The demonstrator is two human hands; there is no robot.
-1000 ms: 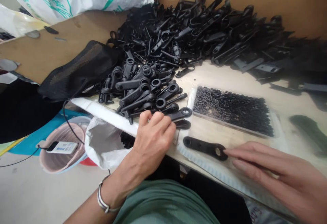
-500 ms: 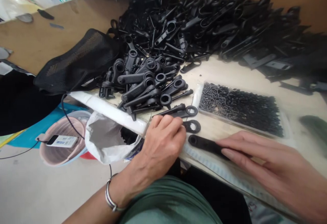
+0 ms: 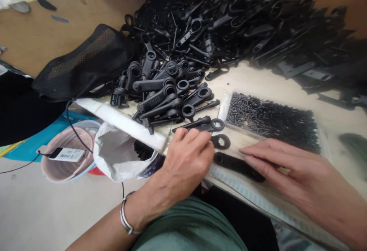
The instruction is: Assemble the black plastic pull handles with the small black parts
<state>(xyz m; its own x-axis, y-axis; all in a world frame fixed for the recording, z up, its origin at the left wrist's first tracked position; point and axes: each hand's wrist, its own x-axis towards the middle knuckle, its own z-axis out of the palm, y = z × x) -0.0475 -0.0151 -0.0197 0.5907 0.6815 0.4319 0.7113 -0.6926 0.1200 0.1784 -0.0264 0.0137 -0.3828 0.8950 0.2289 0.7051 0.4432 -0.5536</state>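
My left hand (image 3: 187,157) is closed over a black plastic lever with a ring end (image 3: 221,141), most of which it covers. Just beyond its knuckles lies another ring-ended black lever (image 3: 216,125). My right hand (image 3: 298,174) has its fingers stretched out, with the tips close together beside a flat black plastic piece (image 3: 239,165) that lies along the table's front edge. Nothing shows between those fingertips. A clear tray (image 3: 225,113) full of tiny black parts (image 3: 272,119) sits behind the right hand.
A pile of black lever parts (image 3: 163,90) and a larger heap (image 3: 243,18) cover the back of the table. At left lie a black mesh bag (image 3: 86,62) and a white padded edge (image 3: 123,123). Below are a white sack (image 3: 107,155) and a pink basket (image 3: 64,167).
My right fingertips have come off the flat black piece and shifted slightly up and left; the piece now lies uncovered. My left hand keeps its grip on the ring-ended lever.
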